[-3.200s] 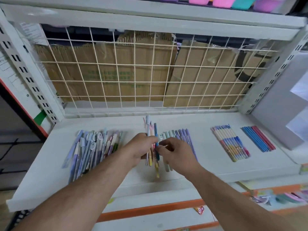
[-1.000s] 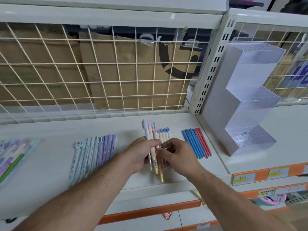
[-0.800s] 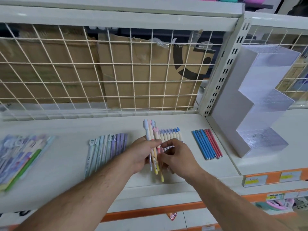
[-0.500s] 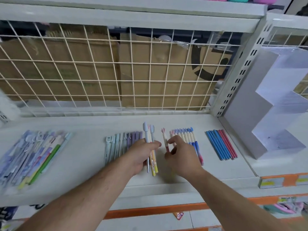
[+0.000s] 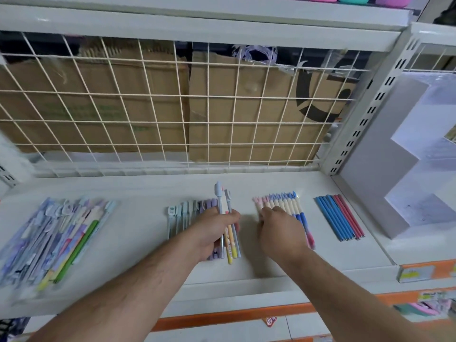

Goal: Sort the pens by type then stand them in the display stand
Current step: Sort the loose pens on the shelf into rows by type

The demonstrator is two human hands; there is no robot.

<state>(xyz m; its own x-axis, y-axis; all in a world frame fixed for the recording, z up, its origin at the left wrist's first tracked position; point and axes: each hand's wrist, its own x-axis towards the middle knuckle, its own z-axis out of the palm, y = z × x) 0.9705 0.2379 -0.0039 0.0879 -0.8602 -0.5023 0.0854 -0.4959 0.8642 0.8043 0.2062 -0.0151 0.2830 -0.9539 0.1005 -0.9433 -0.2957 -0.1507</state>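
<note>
Presently my left hand (image 5: 214,230) is clenched round a small bunch of assorted pens (image 5: 228,213), fingers wrapped about their middles; the caps point away from me towards the wire grid (image 5: 208,122), the lower ends towards me. My right hand (image 5: 278,230) is curled down onto the left end of a row of cream-barrelled pens (image 5: 288,206) lying on the white shelf (image 5: 138,238); whether it pinches a pen or only touches the row, I cannot tell, the fingertips being hidden.

Sorted groups lie side by side on the shelf: a mixed heap of pens (image 5: 61,230) at far left, blurred; a row of pastel pens (image 5: 182,213) just beside and partly under my left hand; the cream-barrelled row; a set of blue and red slim pens (image 5: 338,218) further right, apart from both hands.

The display stand (image 5: 370,174), stepped and pale grey, stands on the neighbouring shelf at far right, beyond the slotted upright; no pen is seen in it. Cardboard (image 5: 259,107) stands behind the grid.
</note>
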